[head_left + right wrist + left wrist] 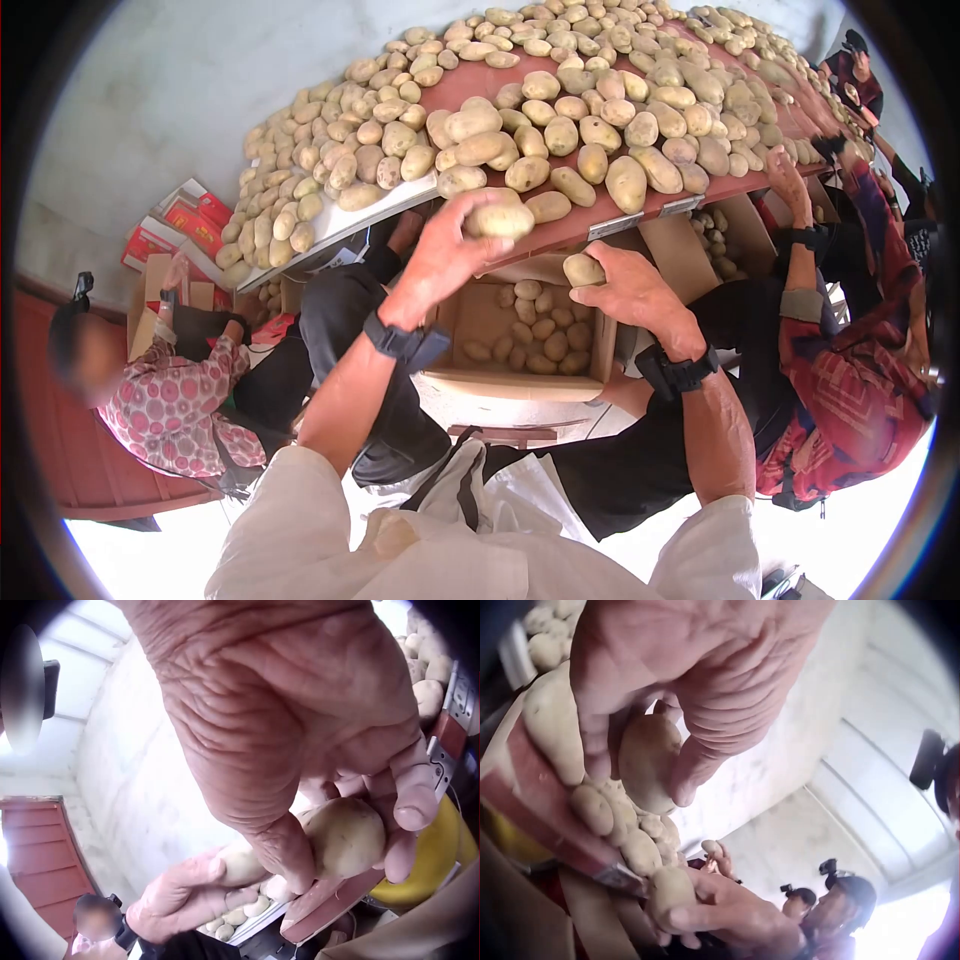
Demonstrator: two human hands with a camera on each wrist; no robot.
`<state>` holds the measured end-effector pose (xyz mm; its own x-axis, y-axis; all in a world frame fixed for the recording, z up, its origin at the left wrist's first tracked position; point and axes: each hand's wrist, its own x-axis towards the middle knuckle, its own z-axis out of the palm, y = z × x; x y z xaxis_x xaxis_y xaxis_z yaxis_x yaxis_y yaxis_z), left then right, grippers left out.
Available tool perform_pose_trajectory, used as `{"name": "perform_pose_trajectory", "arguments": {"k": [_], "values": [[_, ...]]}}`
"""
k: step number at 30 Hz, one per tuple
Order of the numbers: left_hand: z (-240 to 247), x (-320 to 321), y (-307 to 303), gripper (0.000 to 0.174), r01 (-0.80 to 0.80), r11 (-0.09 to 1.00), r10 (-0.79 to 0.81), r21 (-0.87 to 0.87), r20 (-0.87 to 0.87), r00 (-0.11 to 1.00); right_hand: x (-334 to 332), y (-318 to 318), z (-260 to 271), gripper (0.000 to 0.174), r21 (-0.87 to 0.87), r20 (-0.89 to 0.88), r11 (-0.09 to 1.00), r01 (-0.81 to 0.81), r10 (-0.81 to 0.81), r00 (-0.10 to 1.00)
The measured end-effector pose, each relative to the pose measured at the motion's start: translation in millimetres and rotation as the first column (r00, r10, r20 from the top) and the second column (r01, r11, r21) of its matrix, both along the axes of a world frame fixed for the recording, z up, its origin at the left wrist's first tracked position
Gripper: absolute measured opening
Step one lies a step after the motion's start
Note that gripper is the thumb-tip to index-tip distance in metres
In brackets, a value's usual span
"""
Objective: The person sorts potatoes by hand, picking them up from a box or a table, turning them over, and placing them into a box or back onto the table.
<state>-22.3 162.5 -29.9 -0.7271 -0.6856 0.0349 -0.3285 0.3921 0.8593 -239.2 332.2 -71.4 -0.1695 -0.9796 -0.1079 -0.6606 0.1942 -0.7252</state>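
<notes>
My left hand (pixel 447 255) grips a potato (pixel 499 220) between thumb and fingers, just over the table's front edge. In the left wrist view that potato (pixel 649 763) shows between the thumb and fingertips. To its right, my right hand (pixel 640 292) holds a smaller potato (pixel 583 270); the right wrist view has this potato (pixel 345 838) pinched by thumb and curled fingers. Beneath both hands stands an open cardboard box (pixel 462 322) with several potatoes (pixel 545 335) at its right side. A large heap of potatoes (pixel 625 110) covers the red tabletop (pixel 470 84) ahead.
A metal bracket (pixel 681 206) is fixed to the table edge. Another cardboard box (pixel 683 250) with potatoes stands at right. People sit close on both sides, one in a dotted shirt (pixel 185 410), one in red patterned clothing (pixel 850 400). Red-and-white cartons (pixel 190 222) are stacked at left.
</notes>
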Motion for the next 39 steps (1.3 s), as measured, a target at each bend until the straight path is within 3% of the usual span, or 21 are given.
{"name": "perform_pose_trajectory", "arguments": {"k": [2, 4, 6, 13, 20, 23, 25, 29, 32, 35, 36, 38, 39], "values": [[1, -15, -27, 0.060, -0.046, 0.992, 0.047, -0.121, 0.008, 0.999, 2, -3, 2, 0.051, 0.017, -0.008, 1.000, 0.005, -0.005, 1.000], [2, -31, -40, 0.056, -0.078, 0.994, 0.077, -0.079, -0.017, 0.997, 3, -4, 2, 0.047, -0.019, -0.060, 1.000, -0.004, 0.003, 0.998], [-14, -40, -56, 0.053, -0.117, 0.884, 0.140, -0.452, 0.016, 0.990, 7, -3, 5, 0.047, -0.022, -0.058, 1.000, 0.010, -0.011, 0.998], [-33, -35, -74, 0.042, -0.067, 0.803, 0.156, -0.592, 0.102, 0.982, 4, -11, 1, 0.048, 0.050, 0.013, 0.998, 0.033, -0.033, 0.999], [-24, -36, -82, 0.041, 0.017, 0.800, 0.100, -0.600, 0.161, 0.982, 7, -18, 19, 0.049, 0.102, 0.089, 0.985, 0.142, -0.152, 0.984], [-22, -35, -81, 0.040, -0.007, 0.833, 0.102, -0.553, 0.140, 0.985, 6, -25, 18, 0.053, 0.106, 0.211, 0.979, 0.174, -0.193, 0.958], [-21, -34, -79, 0.039, -0.007, 0.831, 0.108, -0.556, 0.149, 0.983, 12, -29, 32, 0.057, 0.205, 0.429, 0.961, 0.188, -0.260, 0.865], [-18, -31, -75, 0.038, -0.030, 0.843, 0.105, -0.537, 0.109, 0.988, 11, -39, 33, 0.059, 0.268, 0.464, 0.946, 0.184, -0.294, 0.835], [-14, -31, -67, 0.036, -0.033, 0.837, 0.084, -0.546, 0.069, 0.994, 16, -45, 34, 0.058, 0.229, 0.590, 0.949, 0.218, -0.313, 0.744], [-9, -32, -57, 0.037, 0.073, 0.892, -0.125, -0.446, -0.089, 0.988, 18, -55, 37, 0.056, 0.213, 0.703, 0.955, 0.208, -0.297, 0.646], [-8, -30, -53, 0.037, 0.076, 0.897, -0.127, -0.436, -0.088, 0.988, 20, -57, 39, 0.054, 0.179, 0.756, 0.964, 0.195, -0.261, 0.601], [-7, -30, -46, 0.044, 0.237, 0.962, -0.256, -0.134, -0.144, 0.956, 24, -59, 44, 0.052, 0.153, 0.800, 0.971, 0.184, -0.231, 0.553], [-10, -28, -46, 0.050, 0.281, 0.947, -0.304, -0.154, -0.158, 0.940, 27, -61, 47, 0.051, 0.127, 0.791, 0.972, 0.196, -0.219, 0.572]]}}
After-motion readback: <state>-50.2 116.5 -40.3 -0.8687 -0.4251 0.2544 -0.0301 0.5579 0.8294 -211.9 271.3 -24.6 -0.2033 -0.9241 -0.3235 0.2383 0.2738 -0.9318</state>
